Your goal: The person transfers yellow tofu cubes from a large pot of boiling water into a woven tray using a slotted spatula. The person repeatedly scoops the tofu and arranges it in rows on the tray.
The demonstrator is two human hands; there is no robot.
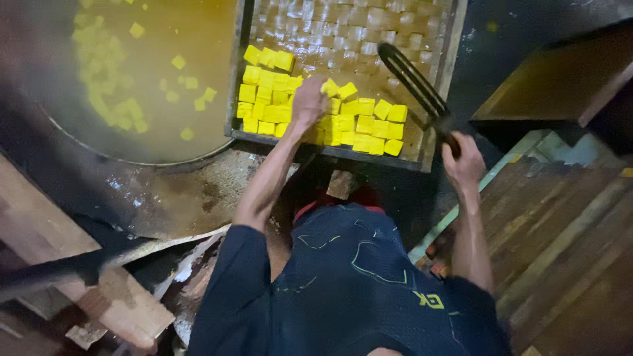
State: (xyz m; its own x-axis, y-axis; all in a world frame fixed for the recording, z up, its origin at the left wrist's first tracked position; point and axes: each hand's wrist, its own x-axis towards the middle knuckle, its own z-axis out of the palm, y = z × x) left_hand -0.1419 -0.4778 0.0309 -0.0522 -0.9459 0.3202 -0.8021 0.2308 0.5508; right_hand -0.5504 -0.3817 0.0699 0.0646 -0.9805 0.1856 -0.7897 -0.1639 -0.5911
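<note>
A woven bamboo tray (440,72) in a wooden frame holds several bright yellow tofu cubes (366,125) packed along its near edge. My left hand (308,100) rests on the cubes near the tray's middle, fingers closed over a yellow cube (329,87). My right hand (463,161) grips the handle of a dark slotted spatula (412,79), whose blade lies across the tray's right side, above the cubes.
A large round pot (142,158) of yellow-brown liquid with floating cubes stands at the left. Wooden boards (573,250) lie at the right, a dark box (560,82) at the upper right, and wood scraps (112,303) at the lower left.
</note>
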